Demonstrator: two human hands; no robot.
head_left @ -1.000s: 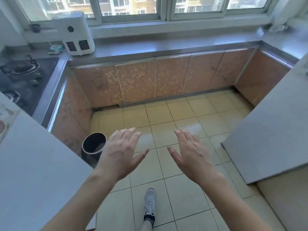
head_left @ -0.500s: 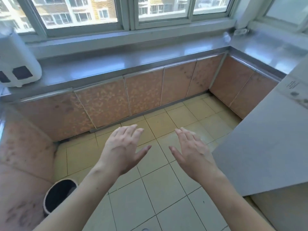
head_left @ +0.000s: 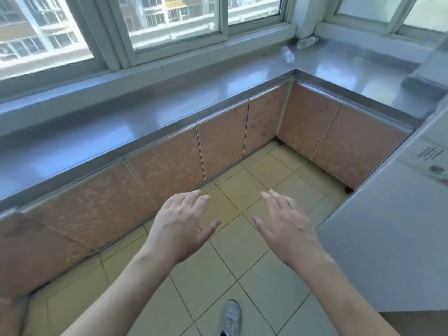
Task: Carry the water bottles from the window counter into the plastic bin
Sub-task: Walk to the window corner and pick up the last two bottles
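From the head camera, two clear water bottles (head_left: 306, 42) lie on their sides at about one o'clock, far back in the corner of the steel table (head_left: 150, 122) under the windows (head_left: 174, 18). A grey appliance top (head_left: 388, 251) fills three o'clock. A grey shoe (head_left: 231, 317) stands on the tiled floor (head_left: 266, 185) at six o'clock. Left hand (head_left: 180, 226) and right hand (head_left: 289, 226) hover side by side over the floor, each grip spread, fingers apart, holding and touching nothing.
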